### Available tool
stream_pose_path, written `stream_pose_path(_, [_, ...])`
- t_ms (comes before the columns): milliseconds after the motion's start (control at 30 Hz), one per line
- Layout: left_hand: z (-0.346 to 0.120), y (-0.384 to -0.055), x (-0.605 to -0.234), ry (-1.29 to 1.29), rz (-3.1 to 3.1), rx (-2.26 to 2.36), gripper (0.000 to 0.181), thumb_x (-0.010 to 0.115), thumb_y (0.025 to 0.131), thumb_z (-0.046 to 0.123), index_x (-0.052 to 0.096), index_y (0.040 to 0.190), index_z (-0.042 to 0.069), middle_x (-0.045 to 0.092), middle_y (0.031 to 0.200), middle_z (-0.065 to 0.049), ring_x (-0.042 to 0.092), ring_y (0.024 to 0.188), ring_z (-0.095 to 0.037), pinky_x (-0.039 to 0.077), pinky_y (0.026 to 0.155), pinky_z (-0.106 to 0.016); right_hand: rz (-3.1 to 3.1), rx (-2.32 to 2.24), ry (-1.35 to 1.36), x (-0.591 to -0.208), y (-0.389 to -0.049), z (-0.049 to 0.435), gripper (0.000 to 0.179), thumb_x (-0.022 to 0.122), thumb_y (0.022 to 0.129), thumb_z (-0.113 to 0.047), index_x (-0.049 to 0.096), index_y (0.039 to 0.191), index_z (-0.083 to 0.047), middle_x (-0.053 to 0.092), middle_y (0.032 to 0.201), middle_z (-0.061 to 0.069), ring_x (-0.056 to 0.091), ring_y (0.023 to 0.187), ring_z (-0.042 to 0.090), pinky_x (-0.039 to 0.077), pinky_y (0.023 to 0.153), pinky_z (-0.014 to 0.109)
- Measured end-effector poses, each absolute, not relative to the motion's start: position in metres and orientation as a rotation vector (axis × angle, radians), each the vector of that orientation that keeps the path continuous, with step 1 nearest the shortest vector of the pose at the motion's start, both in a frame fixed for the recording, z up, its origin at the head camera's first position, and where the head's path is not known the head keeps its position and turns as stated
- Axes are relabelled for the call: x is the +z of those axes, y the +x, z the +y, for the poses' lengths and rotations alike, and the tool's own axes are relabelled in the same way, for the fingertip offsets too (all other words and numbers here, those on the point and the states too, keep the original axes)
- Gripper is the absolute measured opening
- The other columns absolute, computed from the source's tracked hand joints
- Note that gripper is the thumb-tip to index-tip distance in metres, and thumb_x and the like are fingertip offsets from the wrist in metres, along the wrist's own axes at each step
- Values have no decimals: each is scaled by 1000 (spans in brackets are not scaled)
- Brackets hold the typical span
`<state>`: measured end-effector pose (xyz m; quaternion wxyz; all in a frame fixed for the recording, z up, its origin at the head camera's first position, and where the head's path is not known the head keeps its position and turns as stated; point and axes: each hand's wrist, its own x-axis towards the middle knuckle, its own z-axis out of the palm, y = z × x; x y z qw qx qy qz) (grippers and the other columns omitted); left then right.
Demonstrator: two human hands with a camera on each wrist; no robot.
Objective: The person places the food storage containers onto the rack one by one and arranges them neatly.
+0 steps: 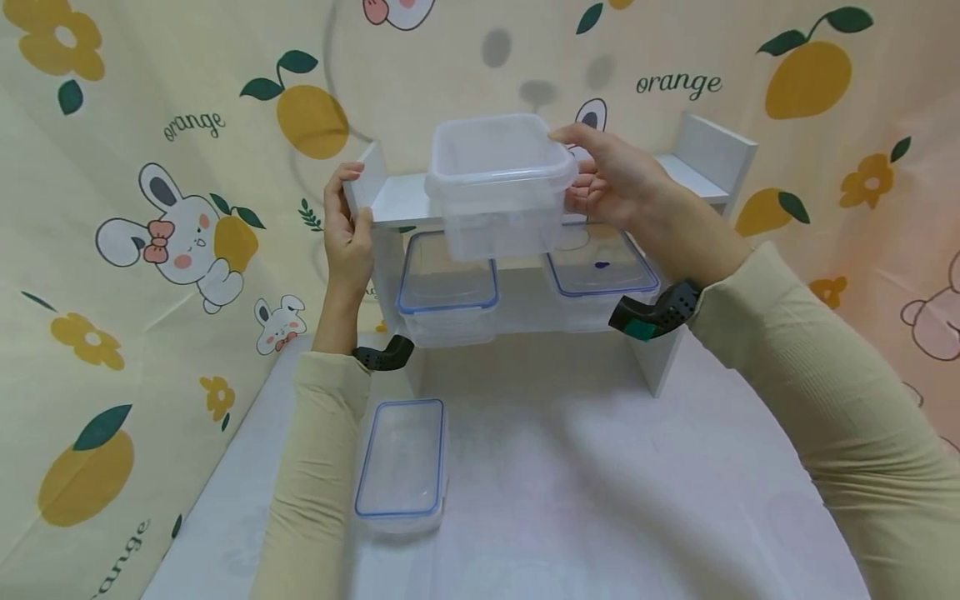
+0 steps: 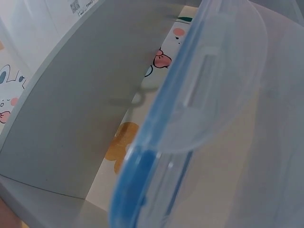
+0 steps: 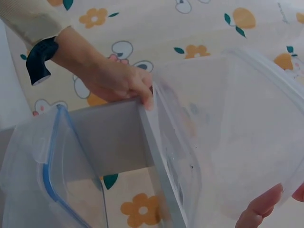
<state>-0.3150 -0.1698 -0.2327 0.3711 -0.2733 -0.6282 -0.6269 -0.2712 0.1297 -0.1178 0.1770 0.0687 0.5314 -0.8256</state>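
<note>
My right hand [image 1: 611,179] holds a clear plastic food container [image 1: 502,212] at its right side, thumb on the rim and fingers curled against the wall. The container is over the front of the white shelf's [image 1: 405,198] top board; whether its base touches the board I cannot tell. In the right wrist view its see-through wall [image 3: 237,128] fills the right side, with some of my right fingertips [image 3: 261,206] against it. My left hand [image 1: 348,229] grips the shelf's left end panel, also visible in the right wrist view as a hand [image 3: 116,83] at the board's edge.
Two blue-rimmed clear containers [image 1: 448,279] [image 1: 603,271] sit on the lower board. Another blue-rimmed container [image 1: 401,458] lies on the white table [image 1: 570,500], front left. A printed cloth [image 1: 225,50] hangs behind. The left wrist view shows a blue rim [image 2: 156,128] close up.
</note>
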Motion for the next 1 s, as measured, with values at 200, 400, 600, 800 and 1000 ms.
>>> stream_pose_path(200, [-171, -315, -233, -706, -1614, -1610, 45, 32, 86, -12, 41, 127, 6, 43, 137, 4, 37, 136, -24, 29, 116, -45, 1518, -2353, 181, -119, -275, 124, 60, 76, 81, -24, 42, 129, -22, 57, 115, 3, 54, 111, 15, 53, 64, 20])
stream_pose_path(400, [-170, -313, -232, -713, -1606, -1615, 45, 32, 86, -11, 42, 126, 9, 43, 140, -5, 35, 137, -30, 31, 113, -33, 1557, -2367, 176, -119, -280, 118, 57, 76, 81, -24, 43, 128, -24, 58, 112, 4, 57, 97, 14, 51, 60, 20])
stream_pose_path(600, [-170, -314, -233, -720, -1599, -1612, 44, 33, 86, -10, 42, 125, 8, 44, 137, 4, 36, 136, -29, 31, 112, -33, 1617, -2365, 161, -121, -285, 114, 56, 74, 83, -27, 41, 129, -23, 55, 112, 4, 55, 97, 14, 50, 59, 19])
stream_pose_path(800, [-170, -313, -233, -718, -1605, -1607, 44, 33, 87, -11, 41, 126, 7, 43, 140, -6, 39, 133, -19, 29, 115, -42, 1653, -2359, 149, -122, -288, 109, 59, 72, 84, -29, 39, 131, -19, 55, 109, 3, 54, 95, 12, 49, 60, 18])
stream_pose_path(1000, [-171, -313, -233, -715, -1606, -1597, 44, 33, 87, -12, 41, 126, 5, 44, 139, -3, 38, 134, -19, 28, 116, -46, 1620, -2397, 156, -125, -291, 106, 54, 74, 82, -30, 45, 126, -16, 59, 107, 4, 56, 92, 12, 49, 59, 17])
